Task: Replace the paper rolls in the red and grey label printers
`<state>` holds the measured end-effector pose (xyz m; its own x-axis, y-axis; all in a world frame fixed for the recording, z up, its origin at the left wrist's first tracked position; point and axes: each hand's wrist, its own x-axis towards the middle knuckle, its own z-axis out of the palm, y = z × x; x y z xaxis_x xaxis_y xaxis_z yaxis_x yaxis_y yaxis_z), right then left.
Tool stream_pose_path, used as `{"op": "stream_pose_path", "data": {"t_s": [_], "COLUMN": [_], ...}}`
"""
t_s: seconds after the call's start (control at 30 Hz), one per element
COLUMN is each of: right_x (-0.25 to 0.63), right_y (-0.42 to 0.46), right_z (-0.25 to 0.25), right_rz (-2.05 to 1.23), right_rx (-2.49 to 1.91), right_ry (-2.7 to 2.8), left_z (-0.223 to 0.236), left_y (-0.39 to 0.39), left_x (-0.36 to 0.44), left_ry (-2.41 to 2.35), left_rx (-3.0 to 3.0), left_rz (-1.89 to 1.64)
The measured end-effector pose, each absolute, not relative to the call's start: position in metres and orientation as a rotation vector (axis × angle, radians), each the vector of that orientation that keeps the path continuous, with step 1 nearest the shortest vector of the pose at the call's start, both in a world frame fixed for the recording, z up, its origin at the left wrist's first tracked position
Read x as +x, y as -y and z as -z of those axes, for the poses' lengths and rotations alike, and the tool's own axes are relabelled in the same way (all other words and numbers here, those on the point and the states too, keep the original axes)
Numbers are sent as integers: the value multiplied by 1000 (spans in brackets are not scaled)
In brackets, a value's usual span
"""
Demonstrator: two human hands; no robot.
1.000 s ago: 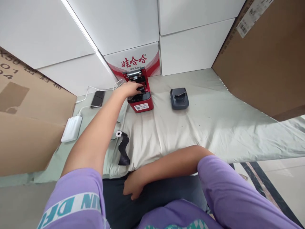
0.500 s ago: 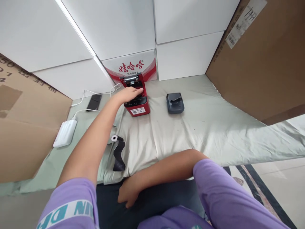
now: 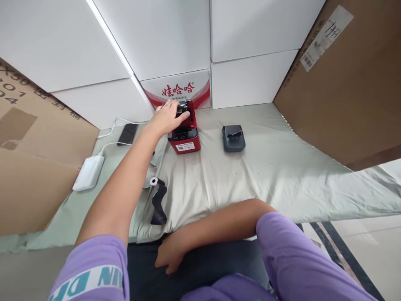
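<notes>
A small red and black receipt printer [image 3: 194,144] stands on the pale bedsheet with its lid [image 3: 189,106] raised. My left hand [image 3: 165,118] is at the lid, fingers over its far left side and thumb stretched across the front, so the lid sits between them. That hand hides part of the printer's inside. My right hand [image 3: 171,251] rests low on dark trousers, fingers curled in, with no object visible in it. A black paper roll [image 3: 158,205], partly unwound, lies below my left forearm.
A small dark grey printer [image 3: 233,140] sits to the right. On the left are a dark phone [image 3: 128,134], a white power bank [image 3: 89,172] and a white cable. White boxes [image 3: 250,83] line the back; brown cartons [image 3: 351,104] flank both sides.
My left hand has moved from inside the red printer up to its raised lid. A black roll that it touched inside is no longer in view. My right hand stays put.
</notes>
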<state>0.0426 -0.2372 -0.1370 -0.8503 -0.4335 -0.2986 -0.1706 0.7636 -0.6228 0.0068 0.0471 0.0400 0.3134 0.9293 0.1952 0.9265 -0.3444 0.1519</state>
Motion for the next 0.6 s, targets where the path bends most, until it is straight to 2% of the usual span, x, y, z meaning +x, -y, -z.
{"op": "stream_pose_path", "data": {"t_s": [0.37, 0.6], "right_x": [43, 47], "right_y": [237, 236], "right_z": [136, 134], "right_rz": [809, 780], "right_rx": [-444, -461], "right_ry": [-2550, -2570], "left_z": [-39, -27], "left_y": [7, 6], "left_x": [-5, 5], "left_ry": [-1714, -1877], "left_rx": [2505, 2406], "left_rz": [-184, -296]}}
